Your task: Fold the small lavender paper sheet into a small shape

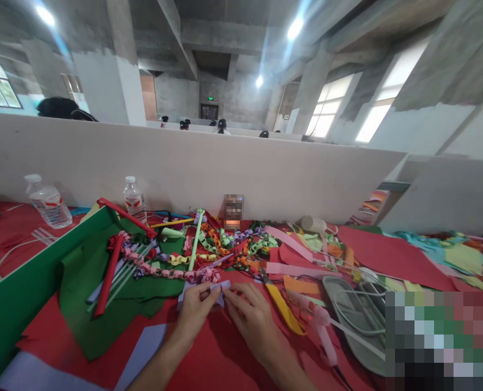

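Note:
My left hand point(196, 308) and my right hand point(250, 314) meet at the front middle of the table. Their fingertips pinch a small piece of light purple paper point(225, 284) from both sides. Part of the paper is covered by the fingers. Just beyond them lies a pink paper chain point(160, 271). To the right of my right hand are a yellow-handled tool point(285, 309), perhaps scissors, and a pink glue gun point(325, 334) with a cord.
Colourful paper chains point(213, 239) heap up along a white partition point(184, 168). Green paper point(90, 309), red rolled-paper sticks point(110, 277) and a green board point(33, 282) lie left. Two water bottles point(133, 198) stand behind. On the right are a grey tray point(372, 353) and red paper point(392, 255).

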`<state>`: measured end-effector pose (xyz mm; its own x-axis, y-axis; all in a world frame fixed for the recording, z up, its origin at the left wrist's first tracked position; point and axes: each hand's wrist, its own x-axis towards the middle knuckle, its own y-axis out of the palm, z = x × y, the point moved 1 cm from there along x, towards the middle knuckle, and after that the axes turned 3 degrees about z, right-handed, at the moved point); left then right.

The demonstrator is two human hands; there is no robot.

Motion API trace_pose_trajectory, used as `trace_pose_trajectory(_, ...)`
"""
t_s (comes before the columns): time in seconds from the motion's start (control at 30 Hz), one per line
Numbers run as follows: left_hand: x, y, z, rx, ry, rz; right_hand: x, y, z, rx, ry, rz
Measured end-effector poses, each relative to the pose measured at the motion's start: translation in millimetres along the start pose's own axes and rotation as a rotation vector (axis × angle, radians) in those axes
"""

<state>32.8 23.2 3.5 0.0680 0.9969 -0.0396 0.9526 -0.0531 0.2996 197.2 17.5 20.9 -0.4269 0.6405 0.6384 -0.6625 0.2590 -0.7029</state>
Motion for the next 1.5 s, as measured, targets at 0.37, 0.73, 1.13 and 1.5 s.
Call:
trace_pose_trajectory(0.37, -2.1, 3.0, 1.2, 0.062, 0.026, 0.063, -2.2, 2.4, -6.3, 0.176, 0.115, -0.119)
trace_pose_trajectory(0.73, -4.7, 7.2, -8.5, 0.034, -0.016, -0.021, 2.9, -5.6, 5.3, -0.231, -0.167, -0.006)
trace_pose_trajectory(1.13, -0.8, 0.0, 3.0, 0.186, 0.056, 0.005, -1.3, 3.9, -2.8, 0.088, 0.161, -0.081)
trace_pose_trajectory(1.5, -2.2, 3.0, -1.2, 0.112, 0.021, -0.015, 2.0, -9.4, 4.9, -0.372, -0.282, 0.079)
